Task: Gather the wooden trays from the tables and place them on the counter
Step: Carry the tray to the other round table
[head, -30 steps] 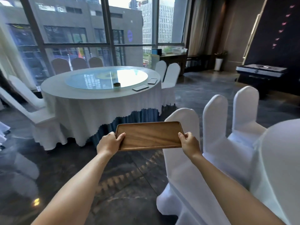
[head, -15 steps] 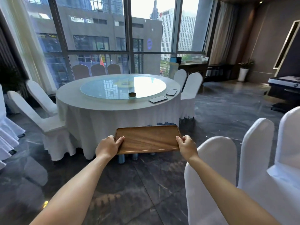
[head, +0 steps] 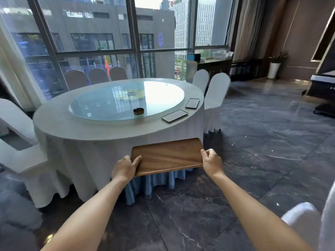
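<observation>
I hold a brown wooden tray (head: 167,155) level in front of me, above the floor, just short of a round table. My left hand (head: 126,167) grips its left short edge and my right hand (head: 211,163) grips its right short edge. On the round table (head: 59,122), covered in white cloth, two more flat rectangular trays lie near the right rim: a near one (head: 174,115) and a far one (head: 192,103). They look dark and glossy in the window glare.
A glass turntable (head: 108,105) with a small dark ashtray (head: 138,111) tops the table. White-covered chairs stand at the left (head: 20,153), behind the table at the right (head: 216,100) and at my lower right (head: 306,225). A dark sideboard (head: 213,67) lines the window.
I have moved closer to the round table and turned left; the white chairs that were under my right arm have slid to the frame's lower right. Both hands keep the same hold on the tray.
</observation>
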